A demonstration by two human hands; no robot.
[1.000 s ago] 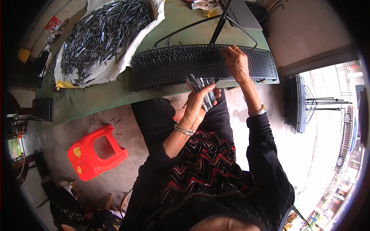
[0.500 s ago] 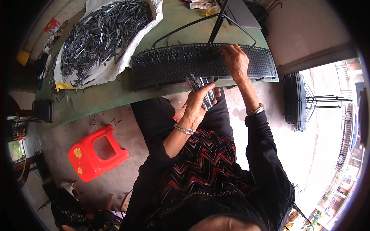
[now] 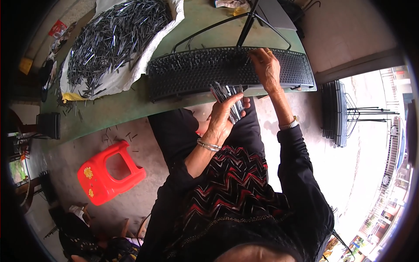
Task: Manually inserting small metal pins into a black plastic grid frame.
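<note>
A curved black panel full of small holes [image 3: 214, 78] lies along the near edge of the green table, with short dark strips standing in its far left and middle rows. Just in front of it, my left hand [image 3: 223, 112] is closed round a bundle of thin black strips [image 3: 231, 98], their ends fanned toward the panel. My right hand [image 3: 267, 72] bends over the panel right of the middle, fingertips pinched at its far rows. Whatever those fingertips hold is hidden or too small to make out. A black metal frame of rods [image 3: 244, 32] rises behind the panel.
A big heap of loose black strips [image 3: 118, 43] rests on a white sheet [image 3: 152, 52] at the table's [image 3: 126, 109] left. A red plastic stool [image 3: 109, 174] lies on the floor below. Stacked black panels with rods [image 3: 335, 113] stand at the right.
My right hand's fingertips have shifted very slightly at the panel's far rows. The left hand keeps its bundle in nearly the same place.
</note>
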